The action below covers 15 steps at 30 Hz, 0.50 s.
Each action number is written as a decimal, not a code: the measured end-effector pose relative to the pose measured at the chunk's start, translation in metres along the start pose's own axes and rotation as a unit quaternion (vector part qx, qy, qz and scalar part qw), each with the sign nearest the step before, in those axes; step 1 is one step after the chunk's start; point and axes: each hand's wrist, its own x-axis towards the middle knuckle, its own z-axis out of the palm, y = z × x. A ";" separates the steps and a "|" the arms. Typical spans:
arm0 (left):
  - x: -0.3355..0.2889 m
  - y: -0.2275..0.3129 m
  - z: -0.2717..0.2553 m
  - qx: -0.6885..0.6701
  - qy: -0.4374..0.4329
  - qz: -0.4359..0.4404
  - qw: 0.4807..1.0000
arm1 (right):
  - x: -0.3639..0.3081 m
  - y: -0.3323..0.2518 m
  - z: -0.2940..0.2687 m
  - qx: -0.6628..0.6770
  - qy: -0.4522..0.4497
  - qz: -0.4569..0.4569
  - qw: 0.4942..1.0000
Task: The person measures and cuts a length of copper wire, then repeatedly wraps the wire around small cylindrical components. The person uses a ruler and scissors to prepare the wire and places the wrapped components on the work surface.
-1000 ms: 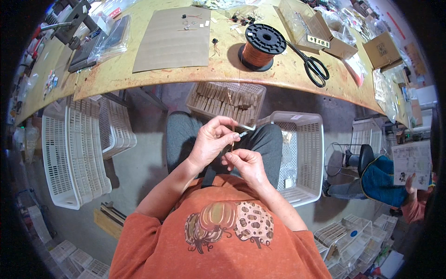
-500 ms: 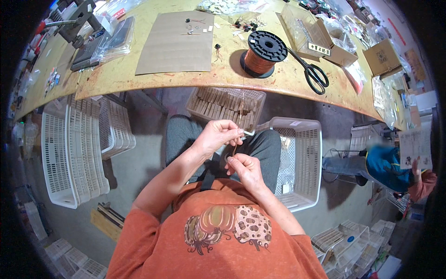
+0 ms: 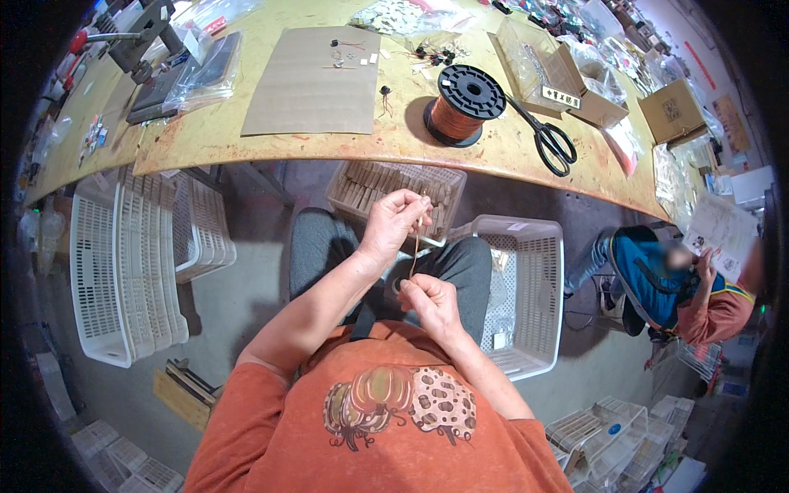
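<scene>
Above my lap I stretch a short length of thin copper-coloured wire [image 3: 416,253] between my hands. My left hand [image 3: 389,227] is the farther one, its thumb and fingers pinched round the upper end. Nearer to me, my right hand [image 3: 432,301] is closed on the lower part, by a small loop of the wire. Something small and pale shows at my left fingertips, too small to make out. Beyond them on the table stands a black spool [image 3: 457,123] wound with copper-coloured wire. Black scissors [image 3: 549,141] lie to its right.
A cardboard sheet [image 3: 304,103] with small wired parts lies on the wooden table [image 3: 205,148]. Under its edge is a crate [image 3: 341,195] of brown pieces. White crates flank me, one left [image 3: 103,279], one right [image 3: 549,312]. At far right a person [image 3: 707,308] holds a paper.
My left hand has moved up and away from my right hand, lengthening the wire between them. The white bent piece at my left fingers no longer shows. The person at right has leaned forward.
</scene>
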 end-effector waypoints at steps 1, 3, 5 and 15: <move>-0.001 -0.003 0.001 -0.009 0.005 0.004 1.000 | 0.000 0.006 0.000 0.035 -0.008 0.019 0.999; -0.004 -0.006 0.002 -0.027 0.017 0.013 0.999 | 0.000 0.015 0.002 0.104 -0.026 0.057 0.993; -0.004 -0.005 0.003 -0.031 0.016 0.030 0.999 | 0.002 0.014 0.003 0.145 -0.027 0.036 0.988; -0.008 0.003 0.000 -0.031 0.021 0.019 0.999 | 0.023 -0.013 -0.014 0.253 -0.051 0.093 0.962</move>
